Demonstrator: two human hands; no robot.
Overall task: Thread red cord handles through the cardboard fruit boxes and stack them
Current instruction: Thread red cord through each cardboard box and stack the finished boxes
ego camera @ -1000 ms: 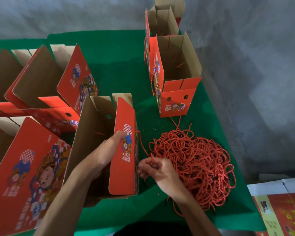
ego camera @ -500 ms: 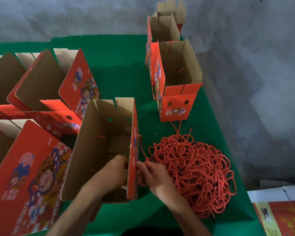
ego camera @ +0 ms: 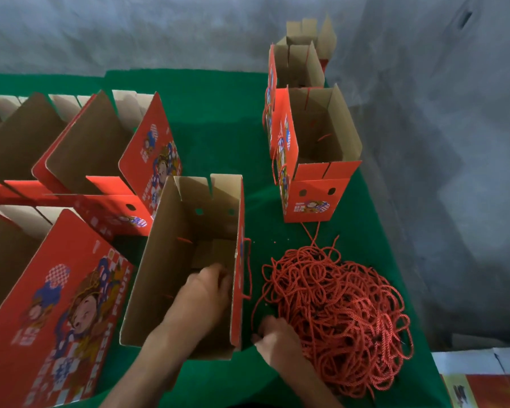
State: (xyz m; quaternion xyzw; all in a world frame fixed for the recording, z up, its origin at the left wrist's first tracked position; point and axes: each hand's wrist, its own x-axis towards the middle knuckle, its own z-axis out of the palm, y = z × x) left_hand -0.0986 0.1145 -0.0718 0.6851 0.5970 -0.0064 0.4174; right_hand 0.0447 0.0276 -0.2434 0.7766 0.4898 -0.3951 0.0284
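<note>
An open cardboard fruit box (ego camera: 165, 278), brown inside and red outside, stands on the green table in front of me. A red cord handle (ego camera: 248, 267) hangs as a loop on its outer right wall. My left hand (ego camera: 209, 293) reaches inside the box, with curled, blurred fingers against that wall. What they hold is hidden. My right hand (ego camera: 273, 337) is low beside the box's near right corner, at the edge of the red cord pile (ego camera: 336, 313), and pinches a strand there.
Several open boxes (ego camera: 100, 154) stand in rows at the left, and one lies printed side up (ego camera: 56, 304). Boxes with cords (ego camera: 315, 160) stand in line at the back right, by the table edge. Beyond that edge is grey floor. Printed sheets (ego camera: 483, 390) lie at the bottom right.
My left hand went from gripping the box's right wall to reaching inside it. My right hand dropped from the wall's hole to the cord pile. The handle loop now hangs free.
</note>
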